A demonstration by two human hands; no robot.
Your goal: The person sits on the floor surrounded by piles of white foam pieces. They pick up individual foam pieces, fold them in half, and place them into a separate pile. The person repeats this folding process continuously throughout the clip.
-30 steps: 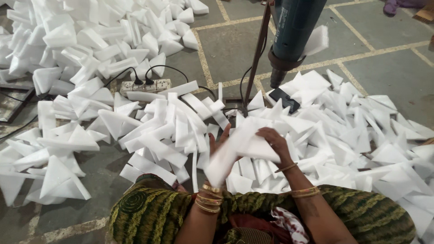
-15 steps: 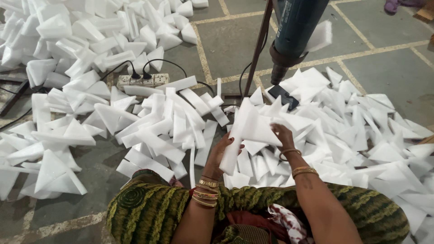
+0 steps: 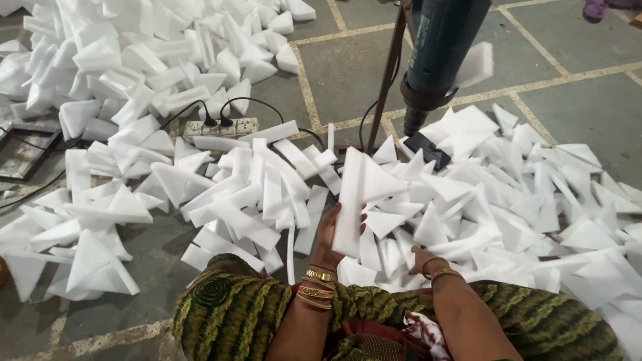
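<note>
Underfoot, a grey tiled floor (image 3: 348, 60), buried for the most part under a loose heap of white foam pieces (image 3: 508, 194) on the right and a second heap (image 3: 134, 73) on the left and far side, with only a bare strip of tiles between and beyond them. Above the right heap, hanging nozzle down beside a thin brown rod (image 3: 388, 73), a teal heat tool (image 3: 441, 47), with a small black block (image 3: 428, 148) just beneath its tip. Between the heaps, a white power strip (image 3: 224, 127) with black cables looping off over the tiles. Closer in, held upright and well below the nozzle, the folded foam piece (image 3: 358, 200), gripped at its lower edge by the left hand (image 3: 328, 237), fingers wrapped shut around it. Half a second earlier, carried by both hands and tipped more to the right; now borne by the left alone, while the right hand (image 3: 424, 257) has dropped away and rests low among the loose pieces near the lap, fingers sunk in foam, so cannot tell whether closed on anything. Means a one-handed hold on a light, floppy piece, with its top corner free to sway. Open room straight ahead up to the nozzle; crowding on both sides from loose foam edges, and the rod and cables near the far end of that gap.
</note>
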